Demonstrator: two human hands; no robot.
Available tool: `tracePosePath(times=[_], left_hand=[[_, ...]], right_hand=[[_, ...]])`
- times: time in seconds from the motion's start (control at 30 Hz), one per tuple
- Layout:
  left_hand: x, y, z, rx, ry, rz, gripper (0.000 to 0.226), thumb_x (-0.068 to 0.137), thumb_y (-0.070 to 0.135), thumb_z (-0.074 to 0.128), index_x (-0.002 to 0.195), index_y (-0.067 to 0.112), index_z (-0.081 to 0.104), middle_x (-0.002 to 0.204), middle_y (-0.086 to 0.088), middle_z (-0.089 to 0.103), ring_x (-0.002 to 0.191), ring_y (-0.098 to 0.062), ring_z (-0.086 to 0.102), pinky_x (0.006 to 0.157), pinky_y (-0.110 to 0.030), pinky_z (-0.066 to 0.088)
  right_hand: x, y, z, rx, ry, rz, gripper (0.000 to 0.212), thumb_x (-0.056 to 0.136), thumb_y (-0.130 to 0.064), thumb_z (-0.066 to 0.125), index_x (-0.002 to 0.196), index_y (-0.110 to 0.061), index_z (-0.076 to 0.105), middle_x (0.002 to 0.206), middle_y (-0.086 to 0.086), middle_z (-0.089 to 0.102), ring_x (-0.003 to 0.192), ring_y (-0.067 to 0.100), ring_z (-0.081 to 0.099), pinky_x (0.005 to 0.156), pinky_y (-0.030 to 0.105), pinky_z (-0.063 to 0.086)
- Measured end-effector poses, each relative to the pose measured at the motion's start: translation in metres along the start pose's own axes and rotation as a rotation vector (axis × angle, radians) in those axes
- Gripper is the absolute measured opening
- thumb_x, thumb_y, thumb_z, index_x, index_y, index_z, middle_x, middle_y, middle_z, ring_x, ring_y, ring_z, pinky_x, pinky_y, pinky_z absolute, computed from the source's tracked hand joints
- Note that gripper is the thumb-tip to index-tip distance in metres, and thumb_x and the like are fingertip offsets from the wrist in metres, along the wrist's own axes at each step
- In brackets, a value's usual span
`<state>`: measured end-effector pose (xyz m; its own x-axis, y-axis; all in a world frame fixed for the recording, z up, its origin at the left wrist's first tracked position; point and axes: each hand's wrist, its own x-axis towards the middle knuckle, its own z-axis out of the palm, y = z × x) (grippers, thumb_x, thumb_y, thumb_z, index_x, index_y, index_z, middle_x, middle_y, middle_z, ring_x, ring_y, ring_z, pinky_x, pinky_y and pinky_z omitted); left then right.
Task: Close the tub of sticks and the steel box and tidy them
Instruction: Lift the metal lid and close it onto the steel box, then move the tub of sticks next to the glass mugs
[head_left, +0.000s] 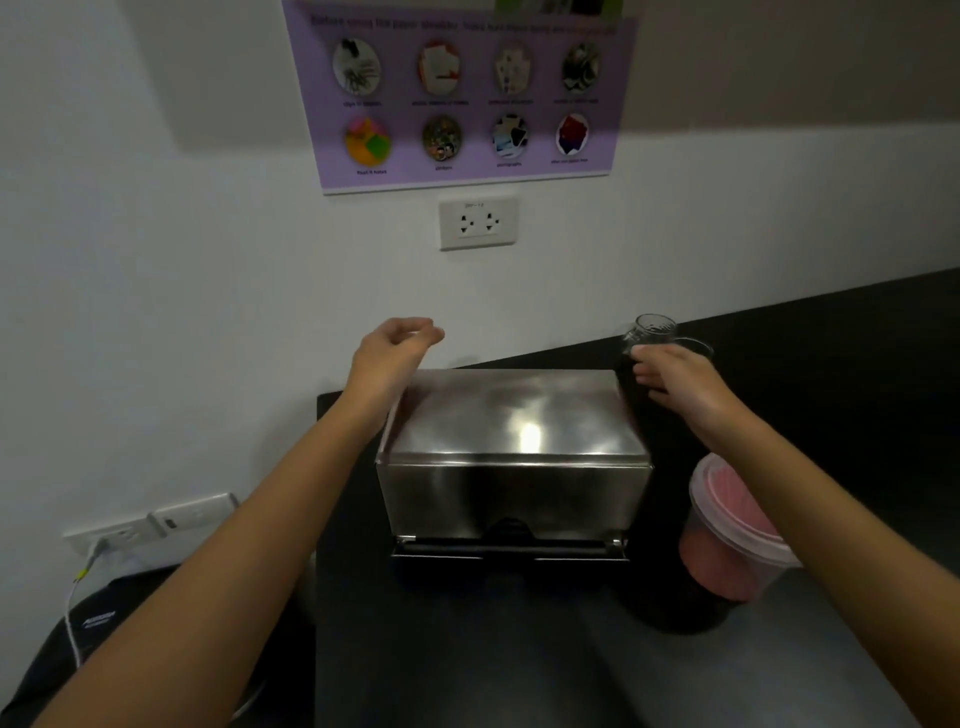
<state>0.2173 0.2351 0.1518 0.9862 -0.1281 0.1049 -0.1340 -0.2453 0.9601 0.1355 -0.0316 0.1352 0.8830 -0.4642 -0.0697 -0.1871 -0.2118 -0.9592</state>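
Shiny rectangular stainless-steel box (514, 457) sits square on the dark counter (467, 649), its flat lid down and shut, a black slot running along its front base. Just to its right stands the round translucent plastic tub of pink sticks (727, 540), pale lid on, leaning slightly.

Purple wall poster (467, 93) cut off by the top edge, its headline and captions too blurred to read. Translucent plastic tub of pink sticks (727, 525) partly covered by the right forearm; lid state hard to judge. Clear glass jar (652, 332) partly hidden behind the right hand (675, 384), contents unreadable. Left hand (389, 348) smeared by blur, fingers indistinct. Far left corner of the shiny steel box (514, 436) hidden behind the left wrist. Dark bag (98, 634) cropped at the lower left, label illegible.
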Motion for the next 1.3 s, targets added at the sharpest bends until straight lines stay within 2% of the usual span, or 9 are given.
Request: tracePosePath(times=[0.07,0.17,0.27,0.37,0.57,0.77,0.93,1.03,1.3], left_hand=[[-0.010,0.014,0.013,-0.002,-0.050,0.070,0.030,0.084,0.034,0.058,0.111,0.022,0.059,0.117,-0.002,0.058,0.107,-0.019,0.052,0.087,-0.028,0.042],[-0.023,0.028,0.038,-0.013,-0.135,0.157,0.026,0.085,0.033,0.057,0.109,0.024,0.059,0.108,0.004,0.058,0.099,-0.011,0.054,0.071,-0.016,0.041],[-0.033,0.036,0.064,0.002,-0.216,0.231,0.023,0.085,0.031,0.058,0.106,0.025,0.060,0.095,0.013,0.058,0.088,0.000,0.054,0.063,-0.009,0.043],[-0.041,0.041,0.088,-0.009,-0.312,0.271,0.020,0.085,0.029,0.058,0.104,0.026,0.060,0.092,0.016,0.059,0.084,0.004,0.054,0.058,0.001,0.041],[-0.053,0.043,0.129,-0.080,-0.395,0.256,0.015,0.082,0.020,0.062,0.096,0.024,0.063,0.085,0.010,0.062,0.083,-0.002,0.057,0.072,-0.009,0.045],[-0.064,0.046,0.159,-0.064,-0.416,0.288,0.017,0.080,0.021,0.064,0.086,0.037,0.060,0.086,0.011,0.063,0.084,-0.004,0.058,0.066,-0.009,0.043],[-0.084,0.049,0.184,-0.059,-0.374,0.291,0.021,0.079,0.020,0.066,0.090,0.037,0.060,0.092,0.010,0.063,0.083,0.001,0.060,0.071,-0.008,0.047],[-0.101,0.043,0.200,-0.024,-0.326,0.275,0.027,0.078,0.018,0.067,0.093,0.038,0.058,0.096,0.010,0.062,0.089,-0.002,0.060,0.075,-0.010,0.048],[-0.158,0.016,0.227,0.000,-0.123,0.123,0.042,0.071,0.025,0.072,0.108,0.033,0.054,0.111,0.008,0.060,0.106,-0.005,0.056,0.091,-0.022,0.045]], right_hand=[[-0.009,-0.005,-0.009,-0.005,0.032,-0.039,0.032,0.088,-0.029,0.051,0.116,-0.014,0.053,0.114,0.008,0.057,0.105,0.019,0.054,0.091,0.033,0.042],[-0.024,-0.010,-0.024,0.011,0.074,-0.065,0.025,0.088,-0.027,0.051,0.110,-0.016,0.055,0.112,0.008,0.058,0.105,0.019,0.055,0.094,0.036,0.043],[-0.041,-0.008,-0.040,0.020,0.124,-0.089,0.016,0.089,-0.025,0.050,0.103,-0.021,0.057,0.109,0.006,0.059,0.101,0.016,0.056,0.086,0.029,0.045],[-0.056,-0.002,-0.057,0.002,0.173,-0.105,0.013,0.089,-0.025,0.049,0.099,-0.025,0.057,0.106,0.003,0.060,0.100,0.015,0.056,0.086,0.029,0.044],[-0.065,0.014,-0.085,-0.026,0.194,-0.113,0.016,0.090,-0.023,0.048,0.102,-0.022,0.058,0.108,0.005,0.059,0.101,0.016,0.056,0.084,0.026,0.044],[-0.048,0.029,-0.111,-0.055,0.110,-0.154,0.019,0.090,-0.022,0.048,0.106,-0.021,0.058,0.109,0.005,0.059,0.102,0.016,0.056,0.086,0.029,0.044],[-0.031,0.043,-0.140,-0.079,-0.053,-0.170,0.013,0.089,-0.022,0.049,0.097,-0.029,0.057,0.104,-0.002,0.059,0.100,0.013,0.056,0.088,0.030,0.043],[-0.025,0.056,-0.162,-0.088,-0.143,-0.170,0.013,0.088,-0.022,0.050,0.093,-0.031,0.057,0.102,-0.005,0.059,0.099,0.012,0.056,0.088,0.030,0.044],[-0.018,0.097,-0.188,-0.089,-0.333,-0.099,0.017,0.087,-0.025,0.053,0.103,-0.028,0.057,0.102,-0.007,0.059,0.098,0.009,0.057,0.082,0.026,0.045]])
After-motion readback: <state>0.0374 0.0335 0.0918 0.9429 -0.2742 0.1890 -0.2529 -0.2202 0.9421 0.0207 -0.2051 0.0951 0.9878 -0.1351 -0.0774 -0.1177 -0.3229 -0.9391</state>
